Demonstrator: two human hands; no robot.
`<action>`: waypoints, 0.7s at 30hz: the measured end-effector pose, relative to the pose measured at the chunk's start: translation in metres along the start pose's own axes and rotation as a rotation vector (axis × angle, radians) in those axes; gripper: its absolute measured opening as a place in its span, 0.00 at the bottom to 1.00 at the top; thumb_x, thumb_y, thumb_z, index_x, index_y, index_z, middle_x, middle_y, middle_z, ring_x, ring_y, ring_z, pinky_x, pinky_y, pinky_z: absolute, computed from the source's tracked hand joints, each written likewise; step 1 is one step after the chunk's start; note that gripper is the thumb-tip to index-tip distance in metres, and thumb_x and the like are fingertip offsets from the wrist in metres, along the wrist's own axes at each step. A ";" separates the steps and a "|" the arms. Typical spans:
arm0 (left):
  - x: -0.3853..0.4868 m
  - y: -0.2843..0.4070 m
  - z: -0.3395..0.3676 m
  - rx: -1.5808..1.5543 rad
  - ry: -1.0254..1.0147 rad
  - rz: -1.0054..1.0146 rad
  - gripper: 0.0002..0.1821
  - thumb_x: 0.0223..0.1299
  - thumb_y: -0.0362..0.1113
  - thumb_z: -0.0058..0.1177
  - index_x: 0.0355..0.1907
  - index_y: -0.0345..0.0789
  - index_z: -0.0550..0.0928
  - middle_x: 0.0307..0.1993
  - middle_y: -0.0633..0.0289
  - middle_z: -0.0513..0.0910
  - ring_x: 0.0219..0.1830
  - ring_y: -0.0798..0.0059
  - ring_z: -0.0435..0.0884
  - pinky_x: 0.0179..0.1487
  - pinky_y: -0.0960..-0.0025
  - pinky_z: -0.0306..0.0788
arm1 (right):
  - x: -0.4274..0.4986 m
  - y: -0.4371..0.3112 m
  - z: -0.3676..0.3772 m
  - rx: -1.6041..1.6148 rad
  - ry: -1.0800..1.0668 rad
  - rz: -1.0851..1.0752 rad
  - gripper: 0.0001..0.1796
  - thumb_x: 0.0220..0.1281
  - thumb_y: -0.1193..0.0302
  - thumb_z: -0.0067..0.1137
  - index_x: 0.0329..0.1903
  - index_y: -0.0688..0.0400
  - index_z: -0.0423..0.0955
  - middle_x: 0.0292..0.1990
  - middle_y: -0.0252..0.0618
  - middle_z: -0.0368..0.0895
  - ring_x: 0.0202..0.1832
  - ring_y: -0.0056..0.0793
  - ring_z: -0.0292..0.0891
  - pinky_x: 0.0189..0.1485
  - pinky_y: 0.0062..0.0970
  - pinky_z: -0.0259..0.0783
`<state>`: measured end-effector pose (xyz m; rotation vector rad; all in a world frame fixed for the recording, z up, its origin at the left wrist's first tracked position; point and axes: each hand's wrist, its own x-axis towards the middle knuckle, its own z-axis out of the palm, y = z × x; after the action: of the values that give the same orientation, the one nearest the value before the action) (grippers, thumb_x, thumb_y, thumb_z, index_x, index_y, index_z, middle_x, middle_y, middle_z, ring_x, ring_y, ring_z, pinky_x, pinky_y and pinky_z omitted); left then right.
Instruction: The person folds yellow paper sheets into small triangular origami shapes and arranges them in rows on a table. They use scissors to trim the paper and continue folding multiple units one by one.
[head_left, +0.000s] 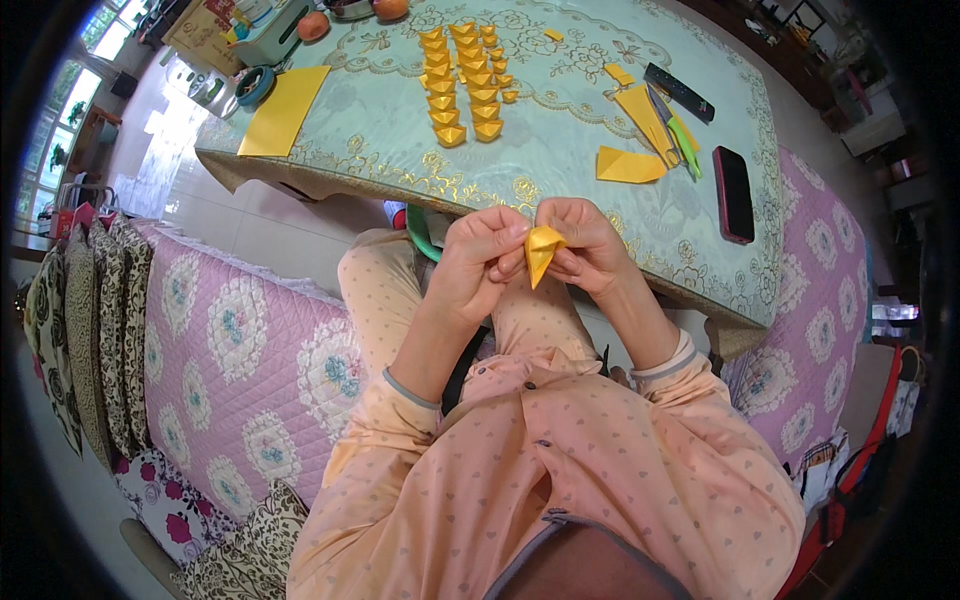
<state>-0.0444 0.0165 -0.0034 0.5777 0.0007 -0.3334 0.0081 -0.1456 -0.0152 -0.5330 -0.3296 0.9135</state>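
Observation:
Both of my hands meet just past the near edge of the table, above my lap. Between them is a folded piece of yellow paper (541, 251), its pointed end hanging down. My left hand (484, 259) pinches its left side between thumb and fingers. On the other side my right hand (589, 244) grips the upper right part, and its fingertips hide some of the folds. Farther back on the table, folded yellow paper ingots (444, 101) stand nested in two long rows, with a shorter row of smaller ones (497, 66) to their right.
A glass-topped table (360, 161) bears a yellow sheet (285, 112), a green-handled knife (679, 139), cut yellow paper (630, 165), a remote control (679, 91) and a smartphone (733, 193). A blue bowl (255, 85) sits near the left edge. Quilted seat covers (225, 360) flank me.

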 end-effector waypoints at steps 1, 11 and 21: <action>-0.001 0.000 0.000 0.041 0.005 -0.014 0.07 0.58 0.30 0.51 0.30 0.27 0.76 0.18 0.66 0.72 0.14 0.89 0.62 0.17 0.86 0.52 | -0.001 -0.001 -0.001 -0.024 0.011 0.017 0.10 0.59 0.70 0.55 0.32 0.66 0.70 0.18 0.35 0.71 0.11 0.15 0.61 0.12 0.12 0.55; -0.007 0.004 0.013 0.143 0.080 0.013 0.04 0.56 0.27 0.53 0.29 0.27 0.77 0.16 0.68 0.72 0.13 0.91 0.62 0.17 0.88 0.53 | -0.005 -0.002 0.002 -0.043 0.099 0.105 0.10 0.58 0.70 0.56 0.31 0.66 0.71 0.18 0.35 0.72 0.11 0.15 0.62 0.12 0.12 0.55; -0.004 -0.010 0.003 -0.063 0.020 0.011 0.07 0.61 0.31 0.48 0.29 0.29 0.75 0.14 0.67 0.70 0.12 0.89 0.60 0.17 0.85 0.52 | -0.002 0.000 -0.002 0.004 0.104 0.093 0.12 0.62 0.67 0.51 0.33 0.66 0.69 0.12 0.33 0.66 0.08 0.15 0.57 0.10 0.12 0.53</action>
<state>-0.0512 0.0083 -0.0054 0.5180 0.0274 -0.3162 0.0080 -0.1479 -0.0164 -0.5942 -0.2105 0.9723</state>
